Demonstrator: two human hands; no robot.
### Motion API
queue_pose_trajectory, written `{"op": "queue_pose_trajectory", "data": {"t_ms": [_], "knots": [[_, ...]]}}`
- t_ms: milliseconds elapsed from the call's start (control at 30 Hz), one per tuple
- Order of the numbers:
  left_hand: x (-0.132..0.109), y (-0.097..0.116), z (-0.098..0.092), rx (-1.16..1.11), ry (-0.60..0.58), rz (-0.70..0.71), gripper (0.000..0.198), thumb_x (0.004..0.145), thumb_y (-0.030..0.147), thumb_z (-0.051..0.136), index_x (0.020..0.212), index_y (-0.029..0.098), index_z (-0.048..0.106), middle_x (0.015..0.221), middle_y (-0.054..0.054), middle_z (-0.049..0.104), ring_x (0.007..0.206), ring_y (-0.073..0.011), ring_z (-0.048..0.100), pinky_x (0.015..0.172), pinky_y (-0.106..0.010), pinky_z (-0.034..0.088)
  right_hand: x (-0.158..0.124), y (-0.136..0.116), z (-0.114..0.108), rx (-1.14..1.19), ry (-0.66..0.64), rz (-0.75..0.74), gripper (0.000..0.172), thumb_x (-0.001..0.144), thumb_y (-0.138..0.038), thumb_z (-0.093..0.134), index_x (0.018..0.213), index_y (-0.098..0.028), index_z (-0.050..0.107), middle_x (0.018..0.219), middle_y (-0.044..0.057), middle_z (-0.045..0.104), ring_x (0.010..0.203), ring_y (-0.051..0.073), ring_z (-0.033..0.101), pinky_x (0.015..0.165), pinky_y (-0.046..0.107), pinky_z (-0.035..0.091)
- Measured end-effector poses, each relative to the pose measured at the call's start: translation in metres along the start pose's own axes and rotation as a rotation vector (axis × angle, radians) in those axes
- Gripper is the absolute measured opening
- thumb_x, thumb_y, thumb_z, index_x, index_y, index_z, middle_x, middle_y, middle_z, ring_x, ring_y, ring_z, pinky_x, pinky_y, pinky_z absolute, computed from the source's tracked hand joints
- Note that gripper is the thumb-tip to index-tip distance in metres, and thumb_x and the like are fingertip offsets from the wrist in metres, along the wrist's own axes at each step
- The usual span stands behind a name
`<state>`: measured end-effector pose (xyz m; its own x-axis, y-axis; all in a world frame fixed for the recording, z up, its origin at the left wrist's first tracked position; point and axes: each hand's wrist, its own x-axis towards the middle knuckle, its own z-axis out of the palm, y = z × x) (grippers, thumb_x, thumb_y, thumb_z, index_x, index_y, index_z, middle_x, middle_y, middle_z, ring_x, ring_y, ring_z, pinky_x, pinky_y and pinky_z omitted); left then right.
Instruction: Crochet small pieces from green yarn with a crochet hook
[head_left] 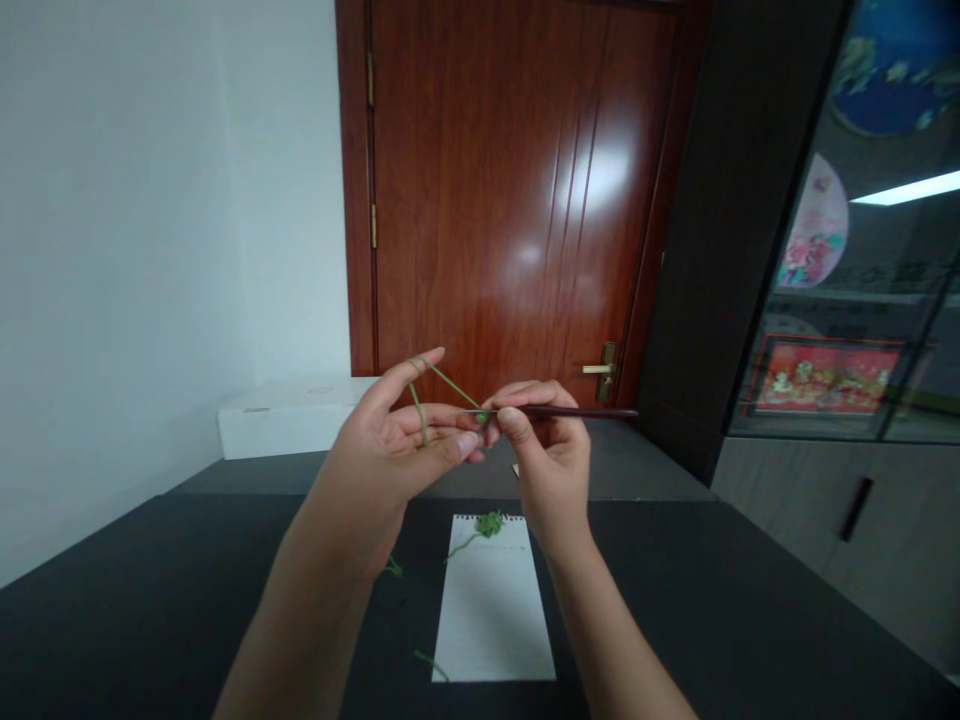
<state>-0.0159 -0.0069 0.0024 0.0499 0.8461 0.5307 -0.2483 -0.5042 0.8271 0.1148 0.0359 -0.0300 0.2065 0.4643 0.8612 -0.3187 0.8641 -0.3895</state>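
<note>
My left hand [386, 445] is half closed, pinching green yarn [442, 382] that loops over my raised forefinger. My right hand [547, 450] grips a dark crochet hook [577, 411] between thumb and fingers, its tip lost in a small green knot of stitches [481, 418], too blurred to count. Below, on the dark bench [187, 590], a spiral-topped notepad [495, 620] carries a green crocheted clump [489, 524]; nothing on the page is readable. Farther off are a white box [285, 420], a red-brown door [487, 200] and a glass cabinet [825, 300] holding a red picture [825, 378] with illegible markings.
</note>
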Motion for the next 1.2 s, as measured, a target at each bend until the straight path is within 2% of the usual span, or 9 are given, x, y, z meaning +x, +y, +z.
{"op": "queue_pose_trajectory", "data": {"t_ms": [233, 600, 767, 833, 900, 967, 1100, 1200], "knots": [[0.0, -0.004, 0.005, -0.067, 0.106, 0.058, 0.083, 0.065, 0.012, 0.086, 0.141, 0.019, 0.052, 0.079, -0.005, 0.075, 0.073, -0.0191, 0.071, 0.071, -0.031, 0.06, -0.008, -0.001, 0.012, -0.051, 0.054, -0.034, 0.007, 0.088, -0.021, 0.07, 0.083, -0.021, 0.064, 0.084, 0.001, 0.066, 0.065, 0.012, 0.062, 0.057, 0.026, 0.056], [0.0, -0.005, 0.008, -0.097, 0.13, 0.069, 0.079, 0.066, 0.013, 0.086, 0.139, 0.014, 0.054, 0.072, -0.002, 0.074, 0.068, -0.0163, 0.07, 0.071, -0.027, 0.058, -0.012, 0.001, 0.02, 0.037, 0.116, -0.023, 0.006, 0.089, -0.019, 0.069, 0.085, -0.022, 0.065, 0.084, 0.0, 0.067, 0.066, 0.012, 0.063, 0.059, 0.026, 0.055], [0.003, -0.007, 0.004, -0.06, 0.094, 0.09, 0.077, 0.067, 0.011, 0.085, 0.138, 0.014, 0.054, 0.07, -0.001, 0.073, 0.065, -0.0142, 0.068, 0.067, -0.024, 0.056, -0.006, 0.003, 0.009, 0.089, 0.015, 0.042, 0.006, 0.089, -0.022, 0.071, 0.085, -0.02, 0.067, 0.094, 0.003, 0.072, 0.091, 0.016, 0.068, 0.079, 0.029, 0.057], [0.003, -0.008, 0.003, -0.033, 0.066, 0.112, 0.078, 0.069, 0.011, 0.084, 0.141, 0.015, 0.051, 0.07, -0.001, 0.074, 0.063, -0.015, 0.068, 0.067, -0.026, 0.057, -0.005, 0.002, 0.005, 0.149, -0.032, 0.115, 0.007, 0.091, -0.024, 0.069, 0.086, -0.02, 0.066, 0.102, 0.005, 0.073, 0.081, 0.014, 0.068, 0.068, 0.027, 0.056], [0.002, -0.008, 0.002, 0.003, 0.059, 0.131, 0.078, 0.071, 0.012, 0.082, 0.142, 0.016, 0.05, 0.07, -0.001, 0.074, 0.062, -0.0157, 0.069, 0.066, -0.028, 0.058, -0.003, 0.001, 0.002, 0.208, -0.073, 0.185, 0.009, 0.094, -0.027, 0.065, 0.088, -0.02, 0.065, 0.106, 0.007, 0.074, 0.067, 0.011, 0.064, 0.05, 0.022, 0.049], [0.001, -0.007, 0.002, 0.049, 0.083, 0.15, 0.076, 0.071, 0.013, 0.082, 0.141, 0.017, 0.053, 0.071, -0.001, 0.074, 0.064, -0.0156, 0.069, 0.067, -0.027, 0.058, -0.002, -0.002, 0.001, 0.238, -0.111, 0.22, 0.011, 0.095, -0.029, 0.063, 0.088, -0.02, 0.063, 0.106, 0.007, 0.075, 0.061, 0.01, 0.063, 0.043, 0.02, 0.044], [0.0, -0.005, 0.002, 0.114, 0.13, 0.195, 0.072, 0.069, 0.011, 0.083, 0.136, 0.017, 0.057, 0.07, 0.0, 0.072, 0.066, -0.0146, 0.069, 0.065, -0.023, 0.058, -0.001, -0.005, -0.001, 0.234, -0.163, 0.236, 0.013, 0.095, -0.031, 0.064, 0.088, -0.021, 0.06, 0.106, 0.007, 0.075, 0.06, 0.01, 0.064, 0.043, 0.02, 0.047], [0.0, -0.004, 0.002, 0.106, 0.061, 0.183, 0.069, 0.071, 0.011, 0.082, 0.135, 0.016, 0.057, 0.069, 0.0, 0.073, 0.058, -0.0144, 0.068, 0.059, -0.024, 0.058, 0.0, -0.007, -0.001, 0.222, -0.213, 0.24, 0.015, 0.095, -0.033, 0.065, 0.088, -0.02, 0.059, 0.111, 0.008, 0.073, 0.059, 0.009, 0.065, 0.046, 0.022, 0.052]]}}
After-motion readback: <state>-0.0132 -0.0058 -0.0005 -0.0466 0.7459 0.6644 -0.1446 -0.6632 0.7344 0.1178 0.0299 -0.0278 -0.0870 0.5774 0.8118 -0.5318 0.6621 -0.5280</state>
